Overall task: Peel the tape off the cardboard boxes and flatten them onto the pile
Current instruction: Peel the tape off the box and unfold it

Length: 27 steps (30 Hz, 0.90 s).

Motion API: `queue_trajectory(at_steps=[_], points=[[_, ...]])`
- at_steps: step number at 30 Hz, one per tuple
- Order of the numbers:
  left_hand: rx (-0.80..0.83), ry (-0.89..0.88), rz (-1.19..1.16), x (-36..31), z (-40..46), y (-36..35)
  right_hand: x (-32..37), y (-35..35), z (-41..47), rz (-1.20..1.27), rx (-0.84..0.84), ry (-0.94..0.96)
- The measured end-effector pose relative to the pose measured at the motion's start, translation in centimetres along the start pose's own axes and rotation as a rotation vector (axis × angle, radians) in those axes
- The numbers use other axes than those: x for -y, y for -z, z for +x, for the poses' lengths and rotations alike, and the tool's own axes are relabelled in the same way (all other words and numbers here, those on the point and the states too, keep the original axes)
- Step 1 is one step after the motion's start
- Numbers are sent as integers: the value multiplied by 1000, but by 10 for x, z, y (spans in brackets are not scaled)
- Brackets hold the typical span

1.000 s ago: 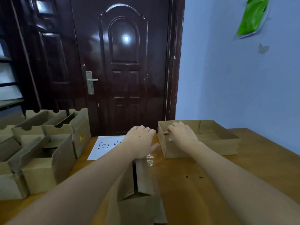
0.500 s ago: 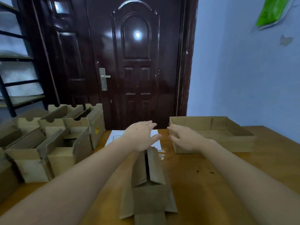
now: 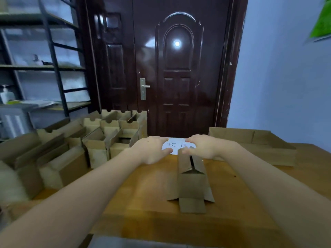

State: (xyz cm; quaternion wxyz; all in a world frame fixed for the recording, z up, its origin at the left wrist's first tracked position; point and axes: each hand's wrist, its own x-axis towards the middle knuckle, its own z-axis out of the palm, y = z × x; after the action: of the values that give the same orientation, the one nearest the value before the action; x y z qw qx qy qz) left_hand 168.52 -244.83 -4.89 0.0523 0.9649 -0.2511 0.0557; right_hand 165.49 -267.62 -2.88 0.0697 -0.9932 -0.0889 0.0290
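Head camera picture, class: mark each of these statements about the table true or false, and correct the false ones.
1. Both hands reach over a white sheet of paper with handwriting. True.
2. The left hand grips a roll of tape. False: it holds nothing, its fingers relaxed over the paper.
3. A partly folded cardboard box lies on the wooden table below the right hand. True.
4. The upright open boxes stand at the right of the table. False: they stand at the left.
5. The door behind the table is open. False: it is closed.
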Motion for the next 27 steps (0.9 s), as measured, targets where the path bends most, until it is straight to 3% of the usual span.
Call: queue_trajectory(at_steps=[4, 13, 16, 19, 23, 26, 27], points=[[72, -39, 15, -15, -12, -20, -1, -26, -20, -36, 172, -84], [88, -140, 127, -25, -4, -29, -12, -37, -49, 413, 159, -28], [181, -162, 68, -22, -4, -25, -21, -36, -52, 611, 70, -19], [156, -207, -10, -23, -7, -27, -31, -45, -45, 679, -118, -51], [58, -213, -88, -24, -11, -41, -47, -63, -33, 518, -315, -88], [-78, -281, -9, -27, -14, -42, -44, -67, -33, 54, -272, -162], [-124, -337, 39, -30, -17, -41, -40, -66, -34, 12, -231, -206]])
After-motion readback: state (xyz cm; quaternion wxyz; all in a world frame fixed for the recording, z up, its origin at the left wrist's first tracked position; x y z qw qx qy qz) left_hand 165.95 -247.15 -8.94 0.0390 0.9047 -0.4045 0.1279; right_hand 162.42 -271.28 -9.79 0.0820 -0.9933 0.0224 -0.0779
